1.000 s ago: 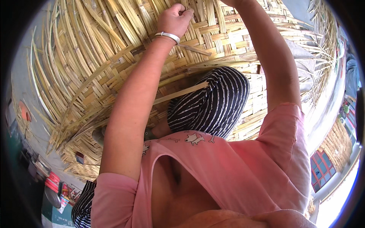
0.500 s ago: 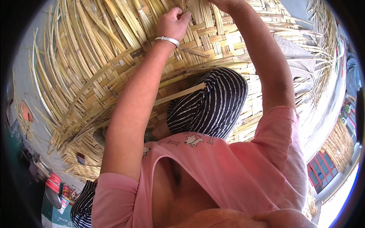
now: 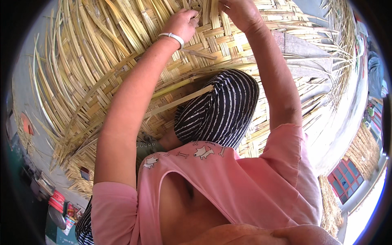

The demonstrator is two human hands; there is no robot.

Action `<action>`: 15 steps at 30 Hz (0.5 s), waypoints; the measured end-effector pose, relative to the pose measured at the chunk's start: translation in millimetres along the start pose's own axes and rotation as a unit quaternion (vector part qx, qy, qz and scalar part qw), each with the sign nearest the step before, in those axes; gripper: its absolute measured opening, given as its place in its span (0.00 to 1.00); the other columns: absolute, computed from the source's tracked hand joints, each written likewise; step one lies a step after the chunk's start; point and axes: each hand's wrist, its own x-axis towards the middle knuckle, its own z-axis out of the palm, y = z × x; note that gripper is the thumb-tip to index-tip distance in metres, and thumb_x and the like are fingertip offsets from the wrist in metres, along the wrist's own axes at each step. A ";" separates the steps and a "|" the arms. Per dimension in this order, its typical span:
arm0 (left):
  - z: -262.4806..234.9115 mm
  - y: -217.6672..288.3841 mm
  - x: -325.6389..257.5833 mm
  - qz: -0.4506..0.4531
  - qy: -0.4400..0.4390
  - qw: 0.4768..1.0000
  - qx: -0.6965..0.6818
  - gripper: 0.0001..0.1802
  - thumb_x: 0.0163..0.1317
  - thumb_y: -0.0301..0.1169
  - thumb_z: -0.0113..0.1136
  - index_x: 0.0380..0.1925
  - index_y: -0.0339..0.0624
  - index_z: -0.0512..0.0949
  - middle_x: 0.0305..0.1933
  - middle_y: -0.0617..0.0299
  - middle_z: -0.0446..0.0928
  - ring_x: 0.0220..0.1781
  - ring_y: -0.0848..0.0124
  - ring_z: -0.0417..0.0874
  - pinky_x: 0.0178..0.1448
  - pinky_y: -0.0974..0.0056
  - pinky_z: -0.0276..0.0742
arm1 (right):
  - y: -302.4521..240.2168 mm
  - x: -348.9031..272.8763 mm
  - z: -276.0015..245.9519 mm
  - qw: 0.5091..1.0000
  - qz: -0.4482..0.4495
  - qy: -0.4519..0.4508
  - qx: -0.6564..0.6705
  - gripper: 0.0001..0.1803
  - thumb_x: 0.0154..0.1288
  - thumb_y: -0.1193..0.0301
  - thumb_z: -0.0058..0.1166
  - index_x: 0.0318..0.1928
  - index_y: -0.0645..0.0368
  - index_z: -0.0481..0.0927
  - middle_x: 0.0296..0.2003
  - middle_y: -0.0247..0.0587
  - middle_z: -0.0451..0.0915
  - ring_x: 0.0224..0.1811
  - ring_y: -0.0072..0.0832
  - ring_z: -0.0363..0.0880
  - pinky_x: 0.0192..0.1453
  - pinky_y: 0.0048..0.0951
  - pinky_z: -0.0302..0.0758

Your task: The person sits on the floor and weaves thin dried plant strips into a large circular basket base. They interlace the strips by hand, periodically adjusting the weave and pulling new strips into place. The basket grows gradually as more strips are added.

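Note:
A large mat woven from split reed strips [image 3: 223, 44] spreads beneath me. At its far part, my left hand [image 3: 182, 25], with a pale bracelet at the wrist, is closed, fingertips pinched on a reed strip at the weave. Close by on the right, my right hand [image 3: 241, 14] has its thumb and fingers pinched around another upright reed strip, near the top rim of the picture. Long unwoven strips [image 3: 107, 41] fan out on the left of the hands. One loose flat strip [image 3: 179, 101] lies slanting, its end against my knee.
My bent knee in striped trousers [image 3: 228, 106] rests over the mat. A grey flat piece [image 3: 306, 55] lies at the right. A small dark rectangular object [image 3: 84, 173] and a reddish piece [image 3: 27, 123] sit left, with a red container [image 3: 56, 202] beyond the mat.
My right hand has come down and nearer, so more of it shows. My left hand has shifted slightly left. The whole view has moved a little.

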 end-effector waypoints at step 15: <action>22.8 16.2 -32.1 -0.032 0.177 0.982 0.059 0.23 0.66 0.33 0.64 0.61 0.46 0.79 0.61 0.52 0.80 0.57 0.52 0.84 0.59 0.53 0.83 | 59.3 -14.5 -56.8 0.908 -0.096 0.250 -0.324 0.10 0.66 0.71 0.68 0.46 0.59 0.87 0.36 0.32 0.87 0.33 0.17 0.83 0.35 0.22 0.82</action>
